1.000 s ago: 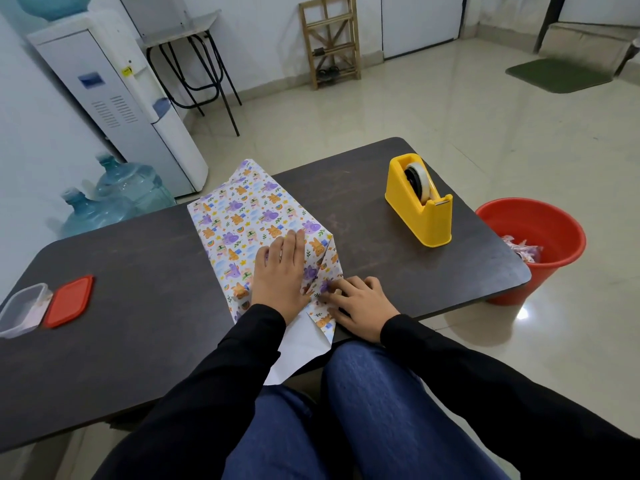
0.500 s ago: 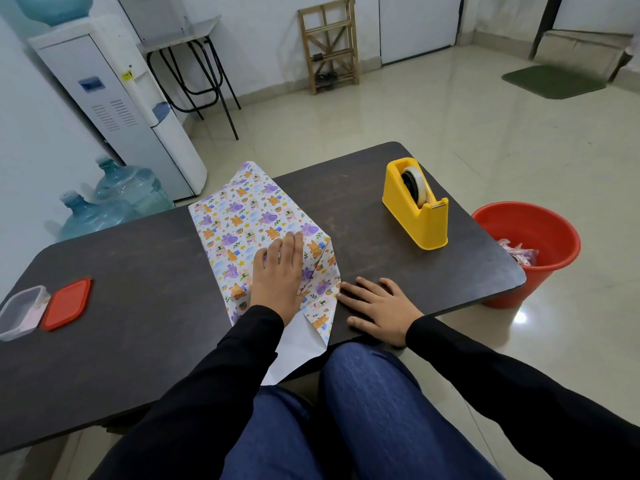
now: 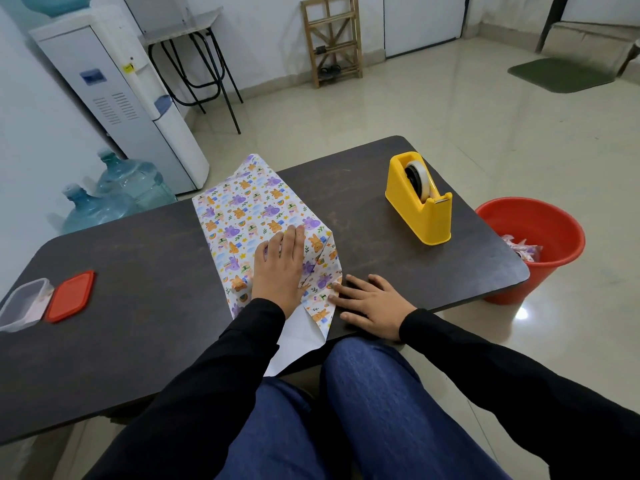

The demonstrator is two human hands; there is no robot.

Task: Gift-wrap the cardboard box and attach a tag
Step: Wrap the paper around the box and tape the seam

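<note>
The box is hidden under patterned wrapping paper (image 3: 242,216) covered in purple and orange animals, lying in the middle of the dark table (image 3: 138,271). My left hand (image 3: 278,268) presses flat on the paper's near end, fingers straight. My right hand (image 3: 370,303) lies flat on the table just right of the paper, its fingertips touching the folded right edge. A white flap of the paper's underside (image 3: 294,344) hangs over the table's near edge.
A yellow tape dispenser (image 3: 420,202) stands at the table's right. A clear plastic tub (image 3: 22,304) and its red lid (image 3: 71,296) lie at the left edge. A red bucket (image 3: 533,247) with scraps stands on the floor to the right. Water bottles (image 3: 114,192) stand behind the table.
My right hand slid off the paper's near right corner onto the bare table, fingers spreading flat; it now touches the paper's edge again. My left hand stayed pressed on the paper.
</note>
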